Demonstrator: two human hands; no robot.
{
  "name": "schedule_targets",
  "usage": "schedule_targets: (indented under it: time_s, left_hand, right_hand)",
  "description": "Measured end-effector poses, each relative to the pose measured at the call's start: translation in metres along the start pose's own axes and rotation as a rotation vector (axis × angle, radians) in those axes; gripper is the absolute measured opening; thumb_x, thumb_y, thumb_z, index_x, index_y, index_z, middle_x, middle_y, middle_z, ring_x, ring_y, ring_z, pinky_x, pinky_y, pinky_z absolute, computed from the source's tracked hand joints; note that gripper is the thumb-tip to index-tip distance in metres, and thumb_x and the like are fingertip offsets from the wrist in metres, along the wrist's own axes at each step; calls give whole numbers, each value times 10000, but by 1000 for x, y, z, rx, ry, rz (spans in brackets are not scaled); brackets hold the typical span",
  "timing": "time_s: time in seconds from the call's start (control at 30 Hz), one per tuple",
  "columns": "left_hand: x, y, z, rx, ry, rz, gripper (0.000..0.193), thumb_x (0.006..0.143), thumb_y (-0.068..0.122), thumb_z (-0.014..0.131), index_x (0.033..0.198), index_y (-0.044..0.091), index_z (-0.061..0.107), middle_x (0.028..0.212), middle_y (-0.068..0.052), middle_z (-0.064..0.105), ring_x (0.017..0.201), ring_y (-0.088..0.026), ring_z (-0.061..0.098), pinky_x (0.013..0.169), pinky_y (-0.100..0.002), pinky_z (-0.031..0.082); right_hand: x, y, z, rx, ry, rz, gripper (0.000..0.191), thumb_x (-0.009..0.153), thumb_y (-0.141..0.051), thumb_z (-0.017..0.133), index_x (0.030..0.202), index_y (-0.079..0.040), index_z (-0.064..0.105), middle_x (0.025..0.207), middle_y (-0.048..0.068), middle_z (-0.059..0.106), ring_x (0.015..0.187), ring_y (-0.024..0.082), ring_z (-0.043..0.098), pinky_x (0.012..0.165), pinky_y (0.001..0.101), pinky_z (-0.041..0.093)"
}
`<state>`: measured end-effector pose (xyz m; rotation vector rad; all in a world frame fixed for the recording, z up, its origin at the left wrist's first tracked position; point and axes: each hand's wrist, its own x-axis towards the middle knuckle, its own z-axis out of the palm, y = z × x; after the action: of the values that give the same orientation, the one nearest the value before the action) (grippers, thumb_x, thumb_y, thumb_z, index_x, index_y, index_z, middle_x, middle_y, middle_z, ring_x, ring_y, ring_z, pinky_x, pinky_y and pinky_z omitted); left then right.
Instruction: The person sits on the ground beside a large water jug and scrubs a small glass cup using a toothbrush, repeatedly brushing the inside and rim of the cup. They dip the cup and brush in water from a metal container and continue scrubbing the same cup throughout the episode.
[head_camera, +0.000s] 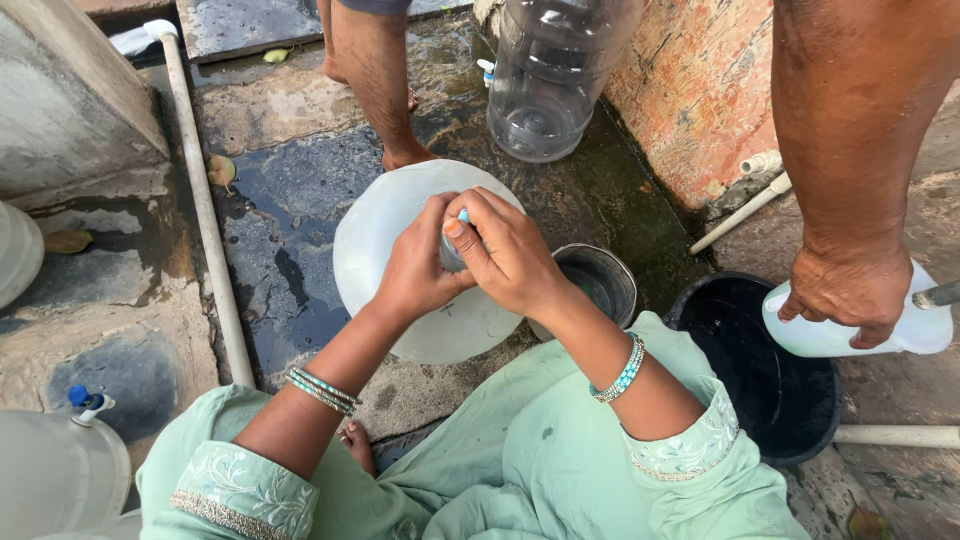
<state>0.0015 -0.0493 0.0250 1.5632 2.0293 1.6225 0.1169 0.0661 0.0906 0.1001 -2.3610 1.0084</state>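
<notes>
The large translucent white plastic water jug (420, 270) stands on the wet grey stone floor (290, 230), its round shoulder filling the space before the person's knees. At its neck, the left hand (415, 265) is wrapped closed around the small cap (455, 245), and the right hand (505, 250) closes over the same cap from the other side, fingers (465, 235) pinched narrow on it. A steel cup (600, 280) sits just beside the jug's right edge, a black round bucket (770, 380) further right. A clear plastic bottle (555, 80) stands beyond. Another person's hand (850, 290) presses a white container (860, 330) over the bucket. A white pipe (205, 200) bounds the left; floor between is open.
</notes>
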Motion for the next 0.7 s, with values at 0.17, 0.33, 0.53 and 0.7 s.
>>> schedule_targets:
  time_s: [0.17,0.33,0.53,0.7]
  left_hand:
    - [4,7,-10,59,-40,-51,668,746,210,854,1301,70,510,1179,-175,701,1122,-377,690,908,-419,555]
    - [9,13,-22,3,-188,73,897,708,204,873,1471,61,424,1227,-221,671,1152,-404,649,935,-435,533]
    - [11,13,-20,-139,-278,145,882,728,239,891,1471,67,447,1274,-147,674,1204,-313,665,1032,-405,508]
    - [14,4,-19,-231,-310,57,717,752,271,901,1353,71,565,1253,-78,693,1184,-221,669,1045,-380,513]
  right_hand:
    - [4,-2,-4,112,5,-6,245,1107,-249,517,1068,-26,610,966,99,633,877,231,649,796,343,518]
    - [7,1,-11,173,116,59,215,1013,-223,687,1051,-13,713,925,72,709,808,133,661,758,299,537]
    - [5,2,-13,157,81,61,214,1010,-225,686,1011,-14,724,946,69,725,842,123,667,771,284,524]
    - [4,1,-7,20,76,-7,228,998,-239,682,989,-12,704,865,86,641,796,230,630,794,331,506]
